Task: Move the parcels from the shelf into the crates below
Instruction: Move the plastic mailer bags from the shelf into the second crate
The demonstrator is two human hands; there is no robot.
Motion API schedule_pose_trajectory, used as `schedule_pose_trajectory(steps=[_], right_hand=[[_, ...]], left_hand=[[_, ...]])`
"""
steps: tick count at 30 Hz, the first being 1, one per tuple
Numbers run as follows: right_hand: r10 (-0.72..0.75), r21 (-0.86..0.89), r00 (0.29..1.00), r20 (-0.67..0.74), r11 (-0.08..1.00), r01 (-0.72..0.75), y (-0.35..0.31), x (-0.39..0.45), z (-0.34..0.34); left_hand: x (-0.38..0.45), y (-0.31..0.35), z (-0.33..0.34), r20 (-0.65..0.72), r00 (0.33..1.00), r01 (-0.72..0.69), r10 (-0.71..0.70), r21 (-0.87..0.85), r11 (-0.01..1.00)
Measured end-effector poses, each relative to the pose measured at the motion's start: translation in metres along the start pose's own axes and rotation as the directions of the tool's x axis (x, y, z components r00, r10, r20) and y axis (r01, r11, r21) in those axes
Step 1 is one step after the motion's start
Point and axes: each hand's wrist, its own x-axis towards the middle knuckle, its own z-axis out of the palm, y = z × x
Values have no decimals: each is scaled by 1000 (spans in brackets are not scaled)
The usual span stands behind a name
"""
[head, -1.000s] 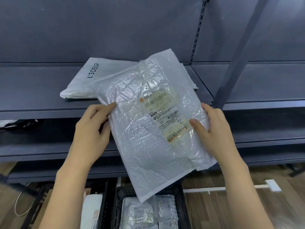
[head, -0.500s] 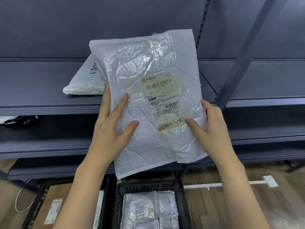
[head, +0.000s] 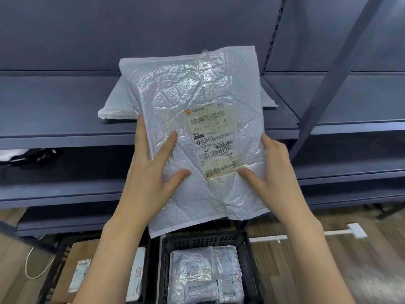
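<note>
I hold a crinkled white plastic mailer with a printed shipping label upright in front of the shelf. My left hand grips its left edge, thumb and a finger on the front. My right hand grips its right edge, thumb on the front near the label's bottom. Behind the mailer a second white parcel lies on the grey shelf, mostly hidden. Below, a black crate holds several white parcels.
Left of that crate another black crate holds a brown cardboard box and a white parcel. A slanted grey upright crosses on the right. Lower shelves run beneath. Wooden floor at right has a white bar.
The mailer has been turned from tilted to upright and raised. My left hand shifted from its edge to lie partly over the front; the right hand kept its hold.
</note>
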Motion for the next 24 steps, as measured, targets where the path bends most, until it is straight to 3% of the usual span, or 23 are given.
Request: schedule_pose_trajectory(steps=[12, 17, 21, 24], right_hand=[[162, -45, 986, 33, 986, -161, -3, -44, 42], [281, -113, 953, 112, 957, -268, 25, -78, 61], [414, -177, 886, 208, 907, -383, 60, -114, 81], [519, -235, 805, 289, 853, -466, 89, -146, 93]], left_hand=[[-37, -30, 1, 123, 992, 36, -37, 9, 999], [-75, -26, 33, 199, 969, 145, -147, 23, 989], [-118, -23, 72, 307, 920, 240, -243, 49, 970], [-150, -20, 103, 430, 829, 357, -358, 86, 930]])
